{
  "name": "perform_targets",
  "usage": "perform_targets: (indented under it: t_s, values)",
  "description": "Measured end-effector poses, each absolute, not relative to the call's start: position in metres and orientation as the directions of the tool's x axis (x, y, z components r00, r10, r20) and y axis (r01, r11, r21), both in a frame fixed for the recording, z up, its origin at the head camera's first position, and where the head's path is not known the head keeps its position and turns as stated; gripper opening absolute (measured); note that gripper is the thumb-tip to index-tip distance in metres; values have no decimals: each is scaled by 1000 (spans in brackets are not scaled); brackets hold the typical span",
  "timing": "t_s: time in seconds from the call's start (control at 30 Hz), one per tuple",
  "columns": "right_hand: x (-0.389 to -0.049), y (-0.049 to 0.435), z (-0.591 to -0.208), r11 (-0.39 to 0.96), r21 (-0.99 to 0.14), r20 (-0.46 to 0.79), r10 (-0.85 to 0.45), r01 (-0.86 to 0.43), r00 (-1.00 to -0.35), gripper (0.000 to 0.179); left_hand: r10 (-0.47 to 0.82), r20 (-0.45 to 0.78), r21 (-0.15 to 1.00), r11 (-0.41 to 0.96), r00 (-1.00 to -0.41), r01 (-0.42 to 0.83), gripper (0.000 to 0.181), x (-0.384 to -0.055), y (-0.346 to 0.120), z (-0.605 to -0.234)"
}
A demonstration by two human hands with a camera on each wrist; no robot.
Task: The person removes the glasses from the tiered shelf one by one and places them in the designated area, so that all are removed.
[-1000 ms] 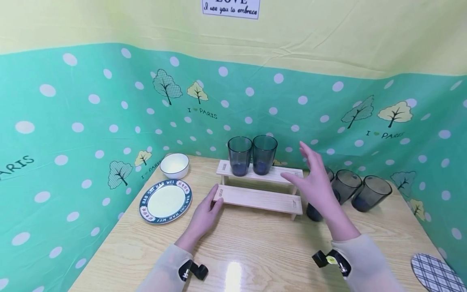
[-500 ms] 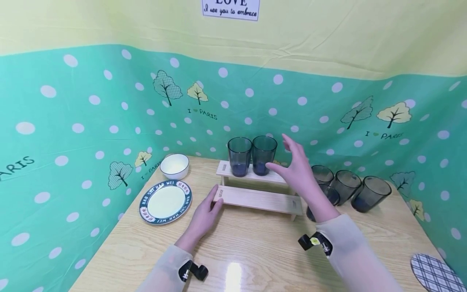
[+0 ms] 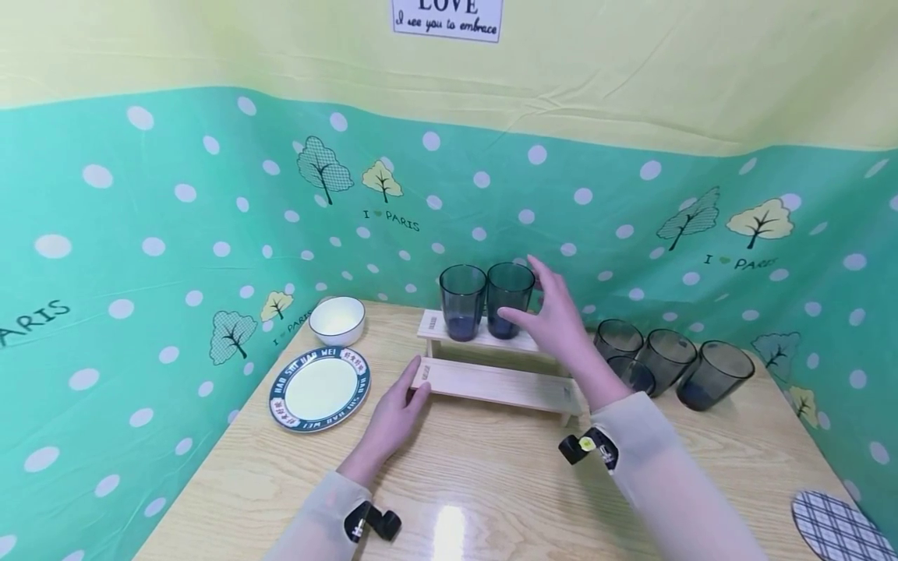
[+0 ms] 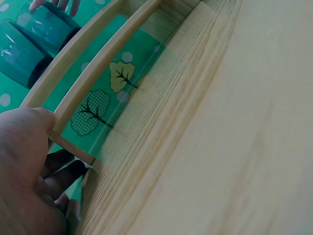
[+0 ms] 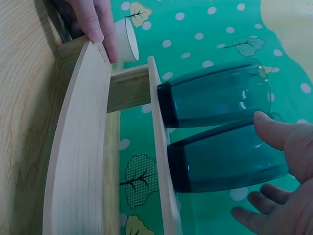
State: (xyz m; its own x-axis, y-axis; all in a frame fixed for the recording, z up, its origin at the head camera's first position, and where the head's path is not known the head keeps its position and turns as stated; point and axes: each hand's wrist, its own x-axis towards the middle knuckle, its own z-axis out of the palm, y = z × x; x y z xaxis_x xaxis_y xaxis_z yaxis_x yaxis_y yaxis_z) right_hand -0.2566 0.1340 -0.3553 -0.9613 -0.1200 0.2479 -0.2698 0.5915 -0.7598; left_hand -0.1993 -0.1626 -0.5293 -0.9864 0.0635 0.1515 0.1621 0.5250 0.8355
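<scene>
A two-tier wooden rack (image 3: 498,383) stands on the table, with two dark tinted glasses upright on its upper tier. My left hand (image 3: 393,413) grips the left end of the lower tier, thumb on top; in the left wrist view its fingers (image 4: 63,178) reach beneath the board. My right hand (image 3: 557,323) is around the right-hand glass (image 3: 508,290), thumb in front and fingers beyond its right side. In the right wrist view, the thumb overlaps that glass near the rim while the loosely spread fingers (image 5: 264,205) stand apart from it. The left-hand glass (image 3: 461,302) stands close beside.
Several more tinted glasses (image 3: 715,374) are grouped right of the rack, partly behind my right forearm. A white bowl (image 3: 337,321) and a blue-rimmed plate (image 3: 319,425) are at left. A checked round mat (image 3: 838,526) lies at the right edge. Patterned cloth (image 3: 449,179) hangs behind.
My right hand has moved left, from above the rack's right end to the right-hand glass. My left hand has kept its hold on the rack, and the glasses have not moved.
</scene>
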Motion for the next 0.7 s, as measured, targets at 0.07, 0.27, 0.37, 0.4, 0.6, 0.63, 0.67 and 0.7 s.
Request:
perform_targets:
  t_s: [0.07,0.27,0.37,0.4,0.6,0.63,0.67,0.7]
  values:
    - [-259,133,-356,596,-761,235,-118,-258,-965,105,62,150,836,524,-987,160,67,-199,-162,-529]
    - [-263,130,-357,601,-763,211,-116,-238,-971,106,64,146,832,532,-987,157,67,-199,-162,-529]
    - [-264,129,-358,605,-761,203,-119,-233,-972,105,64,143,834,530,-988,155,67,-198,-162,-528]
    - [-264,129,-359,606,-761,201,-120,-233,-972,105,64,142,835,527,-988,155,67,-199,-162,-529]
    - [-266,127,-361,607,-759,202,-126,-237,-971,104,60,133,838,527,-989,145,67,-199,-162,-529]
    - [-267,127,-362,605,-760,203,-127,-238,-971,104,60,132,837,528,-989,144,67,-199,-162,-529]
    - [-267,127,-362,603,-761,203,-129,-239,-971,104,61,131,837,528,-990,143,67,-199,-162,-529]
    - [-267,127,-362,602,-762,203,-131,-240,-970,104,60,129,838,527,-990,141,67,-199,-162,-528]
